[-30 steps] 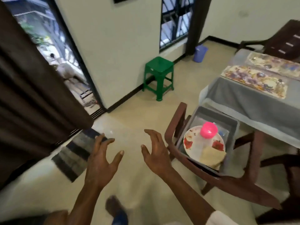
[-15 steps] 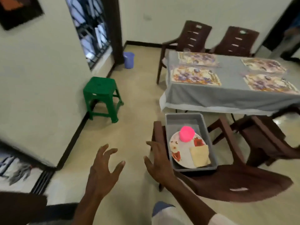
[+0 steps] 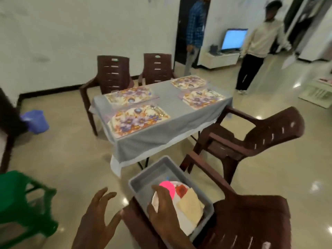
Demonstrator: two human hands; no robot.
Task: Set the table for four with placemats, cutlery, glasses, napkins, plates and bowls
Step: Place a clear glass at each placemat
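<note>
Placemats (image 3: 138,120), four of them, floral, lay two by two on the table (image 3: 167,135) under its grey cloth. Something shiny sat at their edges, but it was too blurred for me to name. The rest of the setting was nearer to me, in the grey tub (image 3: 143,178) on the seat of a brown plastic chair (image 3: 251,221). In it lay a white plate (image 3: 186,229) with red flowers, a pink bowl (image 3: 169,187) on its far side and a folded beige napkin (image 3: 191,207) across its right half.

I had the right hand (image 3: 162,203) over the tub, fingers spread and loose, gripping nothing. Its fingertips were at the near edge of the pink bowl, and I could not tell whether they touched. The left hand (image 3: 98,218) hovered over the floor just beside that chair, fingers apart and also holding nothing.

Three other chairs (image 3: 260,137) stood around the table. A green stool (image 3: 21,200) was at my left and a blue bucket (image 3: 35,121) was by the far wall. Two people (image 3: 258,42) stood near a lit screen (image 3: 233,39) at the back.
</note>
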